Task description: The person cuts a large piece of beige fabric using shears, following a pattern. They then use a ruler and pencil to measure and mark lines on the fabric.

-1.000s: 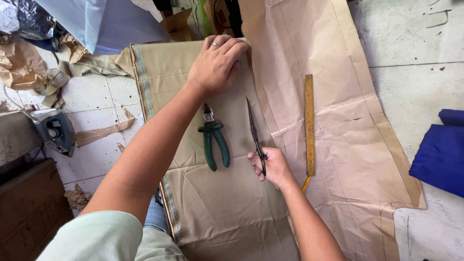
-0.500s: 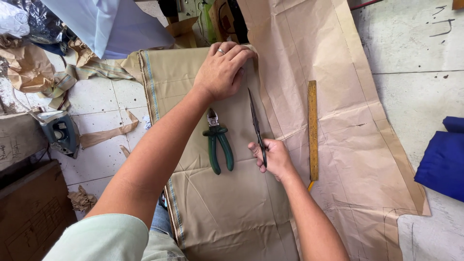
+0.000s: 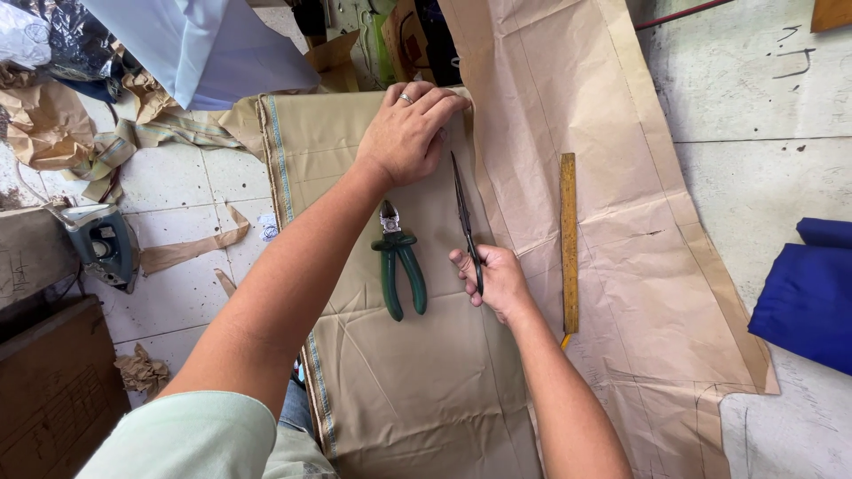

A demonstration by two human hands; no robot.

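Note:
My right hand (image 3: 497, 282) grips black scissors (image 3: 463, 213), their long blades pointing away along the edge where tan cloth (image 3: 399, 372) meets brown pattern paper (image 3: 612, 115). My left hand (image 3: 410, 133), a ring on one finger, presses flat on the far end of the cloth beside the blade tips. Green-handled pliers (image 3: 399, 266) lie on the cloth between my two arms. A yellow wooden ruler (image 3: 568, 239) rests on the paper just right of my right hand.
A blue folded cloth (image 3: 812, 293) lies at the right edge. An iron (image 3: 102, 244) stands at the left on the tiled floor, with crumpled paper scraps (image 3: 53, 133) and a paper strip (image 3: 191, 248) around it. A pale blue sheet (image 3: 204, 44) lies at the top.
The scissors and my right hand have edged forward along the cloth's edge. My left hand stays pressed on the far end of the cloth.

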